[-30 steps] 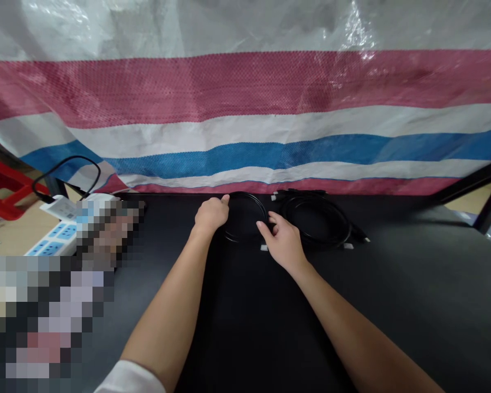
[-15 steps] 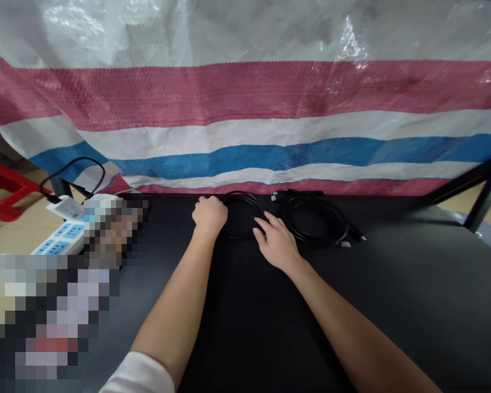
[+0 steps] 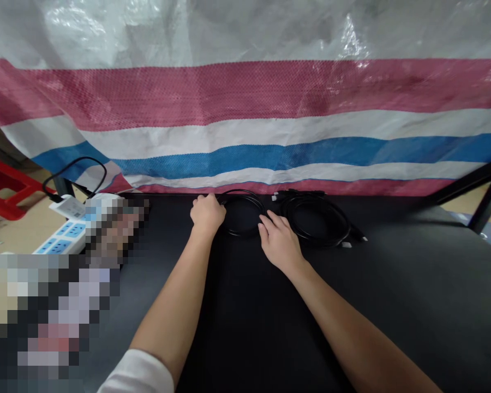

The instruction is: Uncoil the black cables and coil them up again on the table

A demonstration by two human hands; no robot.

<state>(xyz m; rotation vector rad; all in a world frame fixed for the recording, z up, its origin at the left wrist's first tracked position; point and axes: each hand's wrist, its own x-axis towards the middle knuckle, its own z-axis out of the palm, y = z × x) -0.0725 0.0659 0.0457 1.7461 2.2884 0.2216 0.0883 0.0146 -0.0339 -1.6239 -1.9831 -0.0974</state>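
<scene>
A coil of thin black cable (image 3: 242,234) lies on the black table top, between my two hands. My left hand (image 3: 208,214) is closed around the coil's left side, its fingertips hidden from me. At the opposite side of the loop, my right hand (image 3: 280,240) rests with fingers stretched out and a little apart, the fingertips touching the cable's edge. Just beyond that hand sits a second, thicker coil of black cable (image 3: 339,224) with connector ends and a small white tag.
On the left stands a white power strip (image 3: 71,229) with blue socket faces and a plugged-in white adapter (image 3: 68,207). A blurred-out patch covers items beside it. A striped plastic sheet (image 3: 245,93) hangs behind the table (image 3: 413,284). A red stool (image 3: 8,188) is at far left.
My right hand has shifted slightly right and its fingers have come closer together at the cable. My left hand has moved slightly left and up, and the loop looks rounder.
</scene>
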